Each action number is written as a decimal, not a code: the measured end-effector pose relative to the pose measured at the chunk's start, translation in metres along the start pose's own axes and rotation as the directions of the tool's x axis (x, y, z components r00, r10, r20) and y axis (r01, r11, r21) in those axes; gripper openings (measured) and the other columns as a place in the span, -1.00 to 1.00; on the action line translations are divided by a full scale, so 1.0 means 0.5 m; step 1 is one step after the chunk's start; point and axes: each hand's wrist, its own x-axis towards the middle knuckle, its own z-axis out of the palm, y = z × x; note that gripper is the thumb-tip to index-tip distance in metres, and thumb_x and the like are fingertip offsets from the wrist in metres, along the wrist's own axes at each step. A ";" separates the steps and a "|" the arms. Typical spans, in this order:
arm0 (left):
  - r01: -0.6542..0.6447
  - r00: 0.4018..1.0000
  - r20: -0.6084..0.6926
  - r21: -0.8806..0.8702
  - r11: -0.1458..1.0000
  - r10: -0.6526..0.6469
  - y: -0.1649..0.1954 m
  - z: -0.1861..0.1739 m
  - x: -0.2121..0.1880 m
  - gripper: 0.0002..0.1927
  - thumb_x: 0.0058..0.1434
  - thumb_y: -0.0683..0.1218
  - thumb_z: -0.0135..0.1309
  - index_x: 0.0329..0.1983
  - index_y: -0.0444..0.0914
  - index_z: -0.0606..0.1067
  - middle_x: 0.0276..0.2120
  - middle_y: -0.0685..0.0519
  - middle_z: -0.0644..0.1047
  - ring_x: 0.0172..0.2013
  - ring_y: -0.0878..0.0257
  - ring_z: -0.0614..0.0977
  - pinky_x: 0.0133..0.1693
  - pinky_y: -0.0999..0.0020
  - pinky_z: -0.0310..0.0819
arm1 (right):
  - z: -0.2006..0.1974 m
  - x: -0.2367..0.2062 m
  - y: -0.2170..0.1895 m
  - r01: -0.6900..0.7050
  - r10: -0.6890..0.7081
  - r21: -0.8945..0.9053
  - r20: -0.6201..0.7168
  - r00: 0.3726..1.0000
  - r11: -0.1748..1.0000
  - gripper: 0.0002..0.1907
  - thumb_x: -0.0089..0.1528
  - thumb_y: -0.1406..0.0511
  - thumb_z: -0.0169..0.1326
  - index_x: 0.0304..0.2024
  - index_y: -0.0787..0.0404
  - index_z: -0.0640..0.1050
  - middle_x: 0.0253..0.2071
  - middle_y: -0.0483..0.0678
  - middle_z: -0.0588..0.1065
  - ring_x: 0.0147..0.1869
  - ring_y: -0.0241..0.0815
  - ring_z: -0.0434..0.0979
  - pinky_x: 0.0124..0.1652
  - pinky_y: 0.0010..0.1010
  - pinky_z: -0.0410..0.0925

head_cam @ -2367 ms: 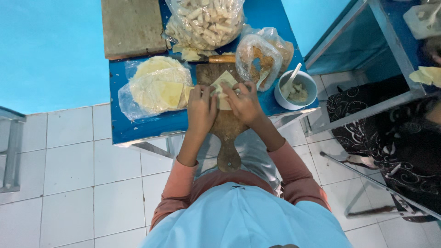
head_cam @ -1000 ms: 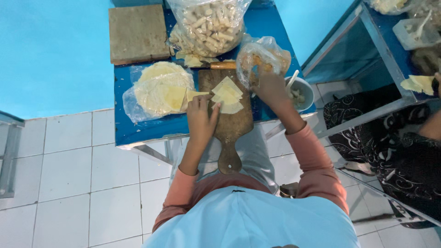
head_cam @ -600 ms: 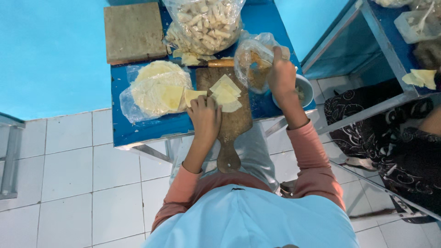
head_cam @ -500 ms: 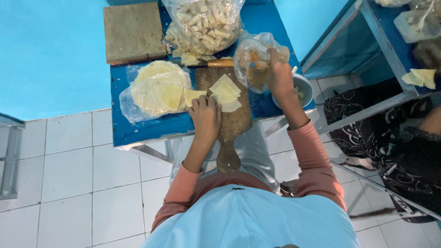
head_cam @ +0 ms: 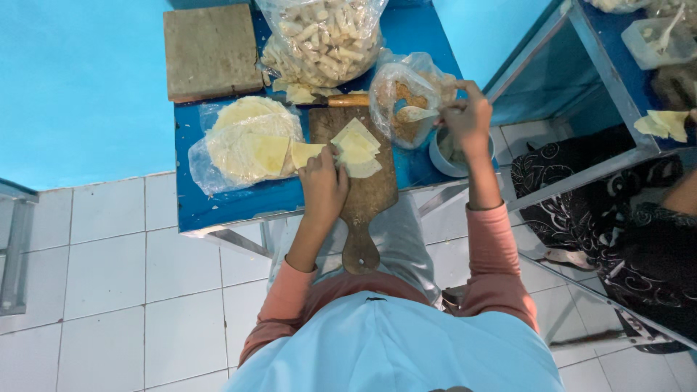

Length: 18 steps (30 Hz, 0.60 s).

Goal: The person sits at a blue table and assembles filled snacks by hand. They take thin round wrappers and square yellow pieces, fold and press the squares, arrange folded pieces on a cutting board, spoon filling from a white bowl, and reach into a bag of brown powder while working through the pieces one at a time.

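Wrappers: pale dough wrappers (head_cam: 356, 149) lie fanned on the wooden board (head_cam: 361, 181), touching the left hand's fingertips and well to the left of the right hand.
Board axis: its long axis runs away from the person, handle toward the body, wrappers at the far end.
Filling bag: a clear bag of brownish filling (head_cam: 406, 98) sits beyond the board, just left of the right hand.
Nearer hand: the left hand (head_cam: 324, 185) is the one at the wrappers; the right is nearer the bag.
Left hand state: laid flat with fingers spread, pressing the edge of the stack, gripping nothing.
Right hand state: the right hand (head_cam: 468, 120) is closed around a spoon handle, the spoon (head_cam: 415, 113) reaching into the bag's mouth.
Bowl: a small pale bowl (head_cam: 456, 149) lies under the right wrist.
Change: about two seconds ago both hands worked together over the wrappers; since then the right has swung out to the bag, the left has stayed put.
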 end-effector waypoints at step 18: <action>0.051 0.995 -0.063 -0.380 0.924 -0.080 0.026 -0.017 0.013 -0.69 0.28 -0.27 0.08 0.07 -0.38 0.35 -0.38 -0.23 0.54 -0.33 -0.16 0.62 -0.27 0.00 0.47 | 0.157 -0.277 -0.083 0.719 -0.702 -0.470 0.253 0.666 0.512 -0.64 0.22 0.54 0.10 0.08 0.35 0.41 0.00 0.21 0.57 -0.03 0.15 0.65 -0.09 -0.21 0.52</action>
